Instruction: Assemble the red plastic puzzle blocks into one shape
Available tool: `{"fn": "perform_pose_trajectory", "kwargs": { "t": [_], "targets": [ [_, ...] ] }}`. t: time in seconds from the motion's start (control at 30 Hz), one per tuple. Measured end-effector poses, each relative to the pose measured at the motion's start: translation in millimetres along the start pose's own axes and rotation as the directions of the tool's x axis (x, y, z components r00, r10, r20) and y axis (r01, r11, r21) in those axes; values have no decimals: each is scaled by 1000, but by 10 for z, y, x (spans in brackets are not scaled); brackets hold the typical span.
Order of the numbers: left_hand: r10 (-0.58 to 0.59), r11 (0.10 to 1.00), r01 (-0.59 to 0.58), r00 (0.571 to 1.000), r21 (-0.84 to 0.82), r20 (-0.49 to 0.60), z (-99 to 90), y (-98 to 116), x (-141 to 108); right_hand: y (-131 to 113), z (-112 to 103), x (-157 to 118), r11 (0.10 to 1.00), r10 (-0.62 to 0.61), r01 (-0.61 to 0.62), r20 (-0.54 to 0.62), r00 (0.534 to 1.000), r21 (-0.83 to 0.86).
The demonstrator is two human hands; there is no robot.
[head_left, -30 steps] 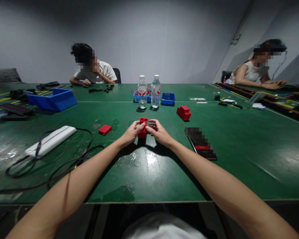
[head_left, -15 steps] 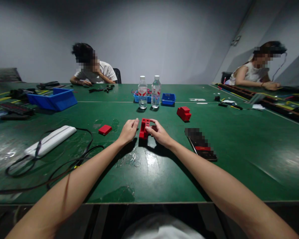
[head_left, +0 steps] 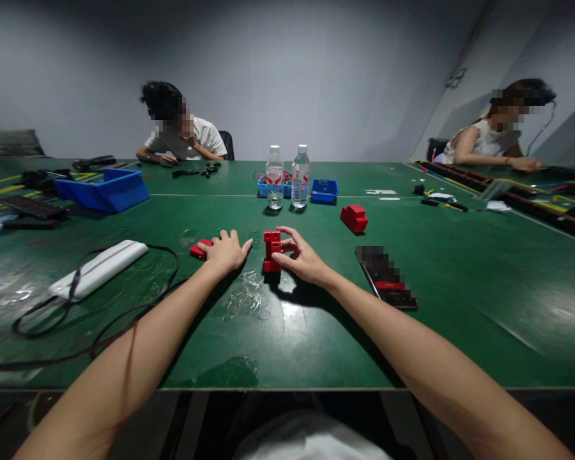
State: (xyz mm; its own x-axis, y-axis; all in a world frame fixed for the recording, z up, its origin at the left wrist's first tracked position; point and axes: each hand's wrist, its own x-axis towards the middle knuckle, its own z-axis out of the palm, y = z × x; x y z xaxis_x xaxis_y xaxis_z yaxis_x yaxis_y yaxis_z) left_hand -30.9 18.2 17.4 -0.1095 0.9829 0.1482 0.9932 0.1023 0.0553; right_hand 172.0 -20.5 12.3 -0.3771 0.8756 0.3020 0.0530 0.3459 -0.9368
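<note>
My right hand [head_left: 303, 257] holds an upright red block with small dark holes [head_left: 271, 250] between thumb and fingers, at the middle of the green table [head_left: 345, 351]. To its left, my left hand [head_left: 227, 251] is spread palm down, its fingers apart. The edge of that hand partly covers a flat red piece [head_left: 199, 250] lying on the table. Another red block [head_left: 354, 218] rests farther back on the right, touched by neither hand.
Two water bottles [head_left: 275, 179] stand before small blue trays [head_left: 324, 191]. A phone [head_left: 388, 278] lies right, a white power strip [head_left: 98, 269] with black cable left. Behind it is a blue bin [head_left: 106, 191]. Two people [head_left: 186, 137] sit across the table.
My left hand has moved left from beside the held block to the flat red piece, and its fingers have spread. The block in my right hand has turned and shifted slightly left.
</note>
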Motion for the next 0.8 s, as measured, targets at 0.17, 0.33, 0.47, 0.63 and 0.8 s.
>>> {"fn": "perform_pose_trajectory", "kwargs": {
  "t": [0.17, 0.33, 0.47, 0.63, 0.8],
  "targets": [
    [110, 994, -110, 994, -10, -10, -25, 62, -60, 38, -32, 7, 999, 39, -40, 17, 999, 23],
    [14, 991, 1, 994, 130, -111, -58, 23, -28, 86, -62, 32, 997, 55, -55, 2, 998, 60],
    [-137, 988, 132, 989, 85, 51, -63, -28, 8, 86, -61, 29, 996, 57, -57, 12, 998, 66],
    [47, 998, -48, 998, 30, 43, 1, -25, -6, 106, -71, 27, 998, 38, -38, 19, 999, 44],
    [558, 765, -581, 813, -278, -166, 120, 26, 26, 135, -65, 26, 996, -4, -4, -91, 996, -91]
  ]
}}
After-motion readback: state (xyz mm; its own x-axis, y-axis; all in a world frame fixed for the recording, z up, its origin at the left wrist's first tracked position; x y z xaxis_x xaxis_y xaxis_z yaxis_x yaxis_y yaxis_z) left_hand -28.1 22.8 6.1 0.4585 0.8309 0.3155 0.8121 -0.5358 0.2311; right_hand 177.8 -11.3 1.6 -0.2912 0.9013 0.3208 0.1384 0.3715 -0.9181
